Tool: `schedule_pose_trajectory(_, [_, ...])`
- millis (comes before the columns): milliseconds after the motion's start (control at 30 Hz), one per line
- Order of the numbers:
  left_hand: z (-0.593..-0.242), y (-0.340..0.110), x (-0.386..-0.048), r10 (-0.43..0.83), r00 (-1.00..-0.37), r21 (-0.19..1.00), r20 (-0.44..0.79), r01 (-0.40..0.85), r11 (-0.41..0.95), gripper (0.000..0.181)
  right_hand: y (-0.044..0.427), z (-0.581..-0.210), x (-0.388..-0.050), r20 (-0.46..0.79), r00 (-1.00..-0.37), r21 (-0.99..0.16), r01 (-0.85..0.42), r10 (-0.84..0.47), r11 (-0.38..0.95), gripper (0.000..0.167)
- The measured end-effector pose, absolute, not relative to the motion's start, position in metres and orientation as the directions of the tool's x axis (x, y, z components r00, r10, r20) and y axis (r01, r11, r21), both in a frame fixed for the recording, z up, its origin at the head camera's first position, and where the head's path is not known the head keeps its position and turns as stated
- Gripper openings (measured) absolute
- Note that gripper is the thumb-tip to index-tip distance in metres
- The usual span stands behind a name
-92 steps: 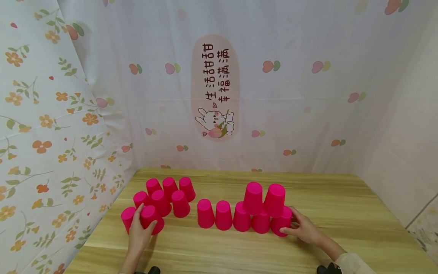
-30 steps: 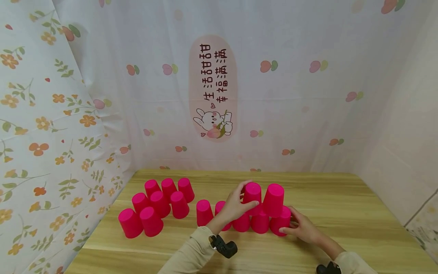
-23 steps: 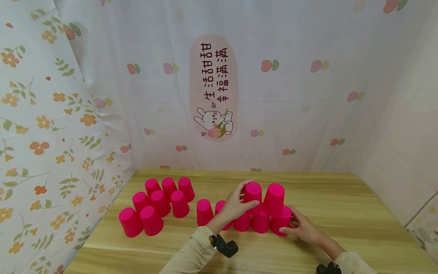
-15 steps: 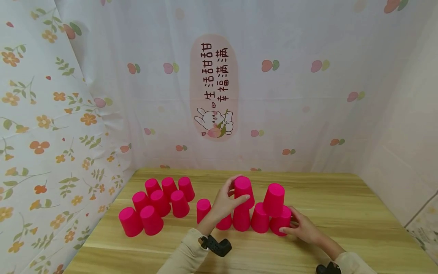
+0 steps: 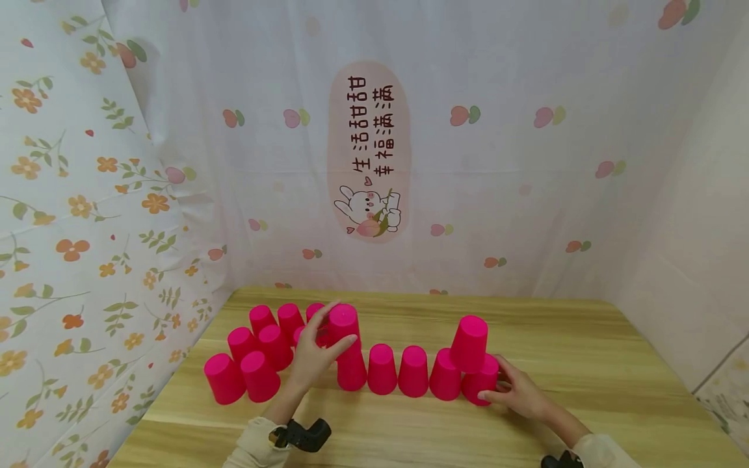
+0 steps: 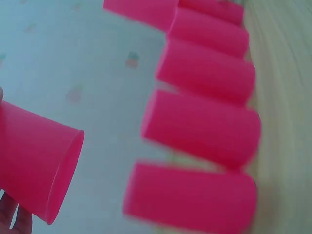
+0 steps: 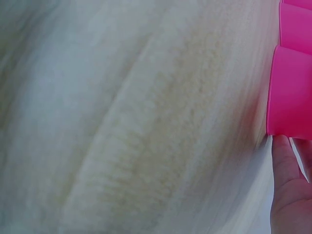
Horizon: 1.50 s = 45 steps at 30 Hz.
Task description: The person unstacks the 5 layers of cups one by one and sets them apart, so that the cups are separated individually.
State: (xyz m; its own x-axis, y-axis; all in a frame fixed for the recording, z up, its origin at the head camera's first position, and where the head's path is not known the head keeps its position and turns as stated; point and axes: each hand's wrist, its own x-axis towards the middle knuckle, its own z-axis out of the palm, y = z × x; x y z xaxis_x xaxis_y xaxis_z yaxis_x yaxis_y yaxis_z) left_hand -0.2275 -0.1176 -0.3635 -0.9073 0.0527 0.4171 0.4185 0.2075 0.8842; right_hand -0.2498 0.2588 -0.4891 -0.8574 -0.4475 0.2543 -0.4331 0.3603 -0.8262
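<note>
Pink upside-down cups stand in a row across the table. My left hand holds one pink cup between thumb and fingers, above the leftmost cup of the row. In the left wrist view that held cup is separated from the row. At the row's right end, my right hand has thumb and fingers around the end cup. One cup rests on top of the two rightmost cups. The right wrist view shows fingertips at the end cup's rim.
Several more pink cups stand upside down in a group at the left of the wooden table, partly behind my left hand. Behind the table hangs a white printed curtain; a floral curtain covers the left side.
My left hand went from the left group to the upper-left cup on the row, took hold of it, and carried it leftward. My right hand has stayed at the end cup.
</note>
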Motion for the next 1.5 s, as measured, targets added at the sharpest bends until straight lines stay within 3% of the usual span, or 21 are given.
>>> schedule_pose_trajectory(133, [-0.388,-0.145,-0.228,-0.083,-0.901,0.885,0.426,0.396,0.245,0.058,0.259,-0.487,-0.248,0.269,-0.856,-0.816,-0.446,-0.441,0.367,0.057])
schedule_pose_trajectory(367, [-0.447,-0.171,-0.231,-0.281,-0.797,0.834,0.534,0.443,0.329,0.059,0.26,-0.487,-0.249,0.24,-0.873,-0.816,-0.418,-0.424,0.399,0.058])
schedule_pose_trajectory(567, [-0.461,-0.175,-0.223,-0.369,-0.818,0.888,0.442,0.339,0.312,0.057,0.26,-0.488,-0.249,0.251,-0.871,-0.806,-0.429,-0.422,0.407,0.058])
schedule_pose_trajectory(767, [-0.464,-0.176,-0.214,-0.366,-0.888,0.933,0.28,0.162,0.321,0.058,0.257,-0.486,-0.253,0.253,-0.87,-0.813,-0.428,-0.423,0.394,0.06])
schedule_pose_trajectory(967, [-0.475,-0.177,-0.211,-0.391,-0.887,0.928,0.245,0.098,0.359,0.059,0.255,-0.482,-0.256,0.267,-0.849,-0.814,-0.452,-0.456,0.365,0.06])
schedule_pose_trajectory(1267, [-0.477,-0.177,-0.22,-0.374,-0.907,0.955,0.194,0.089,0.282,0.064,0.258,-0.484,-0.251,0.26,-0.866,-0.812,-0.435,-0.426,0.388,0.059])
schedule_pose_trajectory(1500, [-0.476,-0.177,-0.221,-0.381,-0.894,0.923,0.237,0.085,0.375,0.066,0.257,-0.49,-0.249,0.263,-0.871,-0.808,-0.434,-0.416,0.398,0.059])
